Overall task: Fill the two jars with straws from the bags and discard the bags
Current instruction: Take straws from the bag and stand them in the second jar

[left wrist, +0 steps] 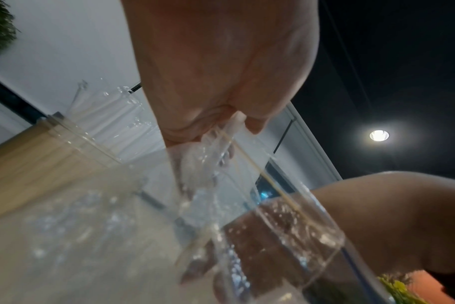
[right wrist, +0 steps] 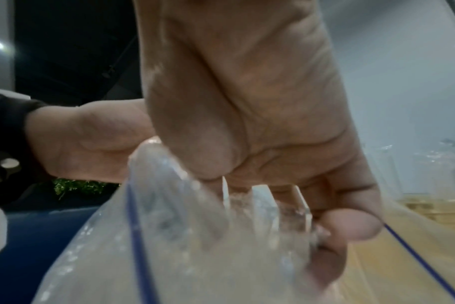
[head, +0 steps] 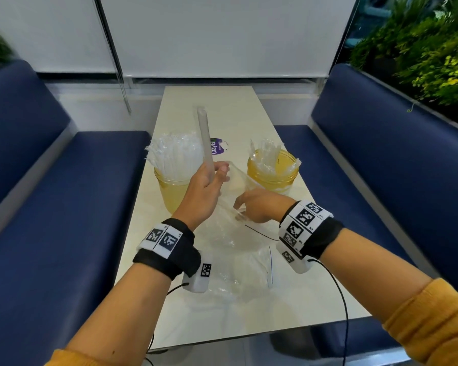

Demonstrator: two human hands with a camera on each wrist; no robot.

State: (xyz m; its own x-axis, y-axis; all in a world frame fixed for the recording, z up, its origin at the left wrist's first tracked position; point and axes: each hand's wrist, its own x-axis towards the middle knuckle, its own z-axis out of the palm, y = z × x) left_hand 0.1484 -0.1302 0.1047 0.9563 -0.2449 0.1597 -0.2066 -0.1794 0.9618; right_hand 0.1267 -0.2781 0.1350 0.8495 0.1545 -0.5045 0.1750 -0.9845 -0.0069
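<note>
Straws are standing packed in the left jar (head: pixel 173 186) and thinner in the right jar (head: pixel 273 173), both just past the fingers. The left hand (head: pixel 204 191) is holding one wrapped straw (head: pixel 204 136) upright, fingers curled round its lower end. The right hand (head: pixel 259 206) is pinching the clear bag (head: pixel 233 233) lying on the surface (head: pixel 222 320), fingers clenched on its rim.

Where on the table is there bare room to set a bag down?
Bare tabletop lies beyond the two jars, toward the window wall, and along the near edge. The middle is crowded with both hands and clear bags.
</note>
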